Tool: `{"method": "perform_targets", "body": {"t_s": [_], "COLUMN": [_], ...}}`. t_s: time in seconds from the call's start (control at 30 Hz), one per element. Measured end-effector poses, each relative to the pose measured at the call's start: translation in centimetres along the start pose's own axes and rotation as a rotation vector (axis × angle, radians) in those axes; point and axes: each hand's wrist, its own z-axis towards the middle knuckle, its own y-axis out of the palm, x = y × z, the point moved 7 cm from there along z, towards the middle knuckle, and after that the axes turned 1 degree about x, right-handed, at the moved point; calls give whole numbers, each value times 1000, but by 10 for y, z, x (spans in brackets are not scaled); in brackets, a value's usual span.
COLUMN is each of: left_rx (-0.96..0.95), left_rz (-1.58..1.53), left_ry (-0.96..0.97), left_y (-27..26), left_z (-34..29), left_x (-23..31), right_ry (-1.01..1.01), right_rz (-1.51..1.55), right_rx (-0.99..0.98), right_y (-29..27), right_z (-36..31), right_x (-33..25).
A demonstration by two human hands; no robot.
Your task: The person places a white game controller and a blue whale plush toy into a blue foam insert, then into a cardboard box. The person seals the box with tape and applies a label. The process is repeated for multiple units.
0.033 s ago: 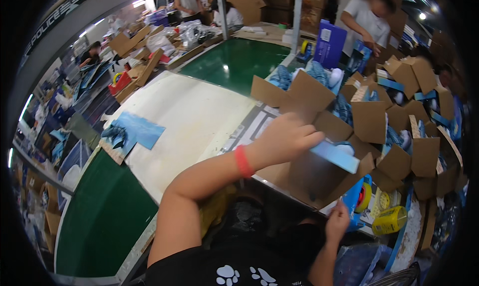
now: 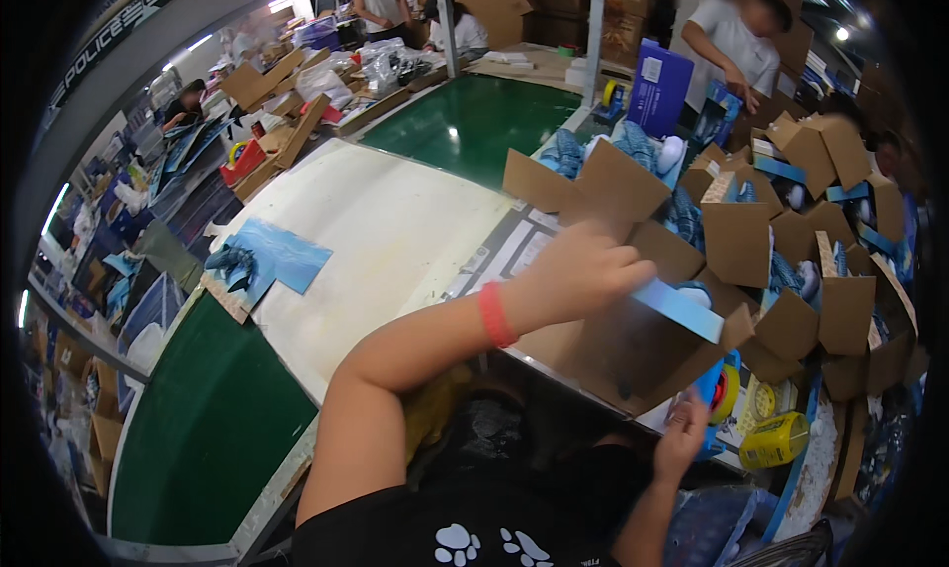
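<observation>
1. A head-worn fisheye camera looks down over the wearer's black shirt (image 2: 386,527) and across the near edge of the white table (image 2: 386,231).
2. Left hand (image 2: 583,272) and right hand (image 2: 680,440) appear close up.
3. Past the table's far right corner, the wide view reaches a co-worker (image 2: 743,53).

Manual Work, Head View

The left hand (image 2: 593,270), wearing a red wristband (image 2: 496,315), is closed over one end of a light-blue panel (image 2: 680,310) at an open carton (image 2: 613,359). The right hand (image 2: 680,440) lies below, its grip unclear — near a yellow tape roll (image 2: 727,393) and a yellow canister (image 2: 774,440). On the bench (image 2: 386,221), toward the left, rests a blue picture card (image 2: 297,256); further open cartons (image 2: 846,315) crowd the right side — blue striped objects (image 2: 638,150) showing in several.
</observation>
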Motion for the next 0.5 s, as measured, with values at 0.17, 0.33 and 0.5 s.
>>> {"method": "perform_targets", "body": {"t_s": [0.17, 0.33, 0.5], "left_rx": [-222, -499, -915], "left_rz": [-107, -319, -604], "left_ry": [65, 55, 22], "left_y": [5, 19, 24], "left_z": [39, 65, 78], "left_x": [34, 47, 13], "right_ry": [-542, -583, -670], "right_rz": [190, 154, 96], "right_rx": [60, 290, 89], "right_y": [29, 29, 28], "right_z": [38, 52, 55], "right_x": [-114, -109, -110]}}
